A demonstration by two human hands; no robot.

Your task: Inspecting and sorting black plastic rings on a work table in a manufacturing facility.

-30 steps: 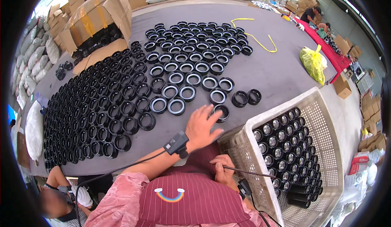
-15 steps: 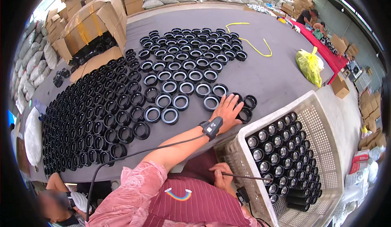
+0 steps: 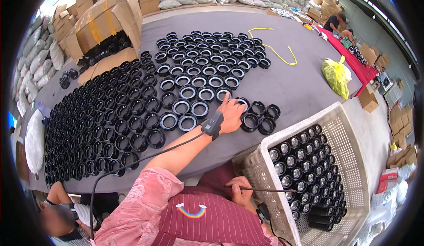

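My left hand [image 3: 232, 113] reaches across the grey table [image 3: 300, 87], with a black device strapped to its wrist. Its spread fingers rest on black rings at the end of a row, the index finger on one ring [image 3: 224, 95] and the palm beside another [image 3: 242, 103]. A few loose rings [image 3: 258, 123] lie just to its right. My right hand [image 3: 240, 193] is low by my chest, at the near corner of a white mesh crate [image 3: 353, 144]. Its fingers are curled around a thin dark rod [image 3: 269, 189]. The crate holds several black cylindrical parts [image 3: 300, 157].
Rows of black rings [image 3: 115, 118] cover the table's left and middle. An open cardboard box [image 3: 106, 21] with more rings stands at the back left. A yellow strap [image 3: 274, 52] and yellow bag [image 3: 335, 71] lie to the right. Another person [image 3: 57, 210] is at the lower left.
My left hand has stretched farther out over the table, from a single ring near the front edge to the end of the ring row. My right hand has stayed by the crate.
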